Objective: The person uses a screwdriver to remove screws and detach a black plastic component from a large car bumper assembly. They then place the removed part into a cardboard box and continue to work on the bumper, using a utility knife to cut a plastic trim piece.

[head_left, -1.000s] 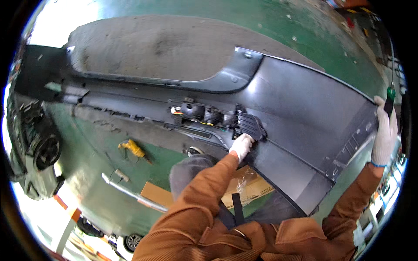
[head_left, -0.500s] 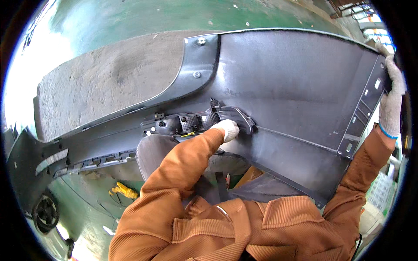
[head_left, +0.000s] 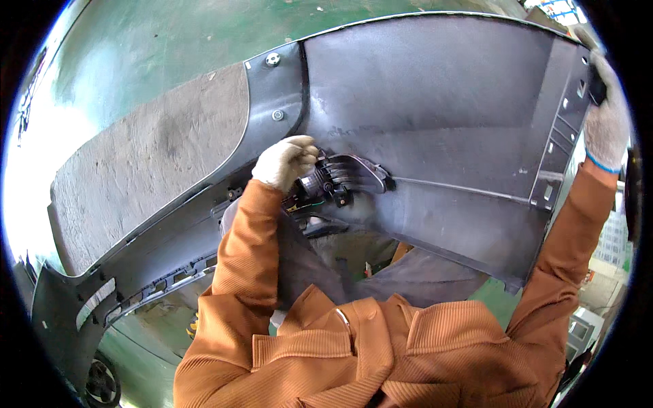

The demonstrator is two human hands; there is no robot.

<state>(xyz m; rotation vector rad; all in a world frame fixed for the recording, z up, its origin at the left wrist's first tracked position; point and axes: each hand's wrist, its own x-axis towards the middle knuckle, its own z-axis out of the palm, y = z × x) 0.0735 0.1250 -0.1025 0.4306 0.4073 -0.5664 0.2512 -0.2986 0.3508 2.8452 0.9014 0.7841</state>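
Observation:
A large dark-grey car bumper (head_left: pixel 435 88), its inner side facing up, lies across my lap. A black lamp unit (head_left: pixel 357 173) with ribbed housing sits against its inner wall, near the middle. My left hand (head_left: pixel 286 163), in a white knit glove, is at the lamp's upper left part and hides some of it. Its fingers are curled together; whatever is between them is hidden. My right hand (head_left: pixel 609 119), gloved too, grips the bumper's right end, which has slots. A small black piece (head_left: pixel 597 88) shows beside its fingers; I cannot tell what it is.
A grey, rough-surfaced slab (head_left: pixel 149 156) lies beyond the bumper at the left, on a green floor (head_left: pixel 204 34). The bumper's narrow left part (head_left: pixel 75 299) curves down toward a black wheel (head_left: pixel 102 381). Metal-edged shelving or boxes (head_left: pixel 612 231) stand at the far right.
My left hand has moved left and up from the lamp's right part. The lamp has turned, and the bumper has shifted up and left and tilted. My right hand keeps its grip.

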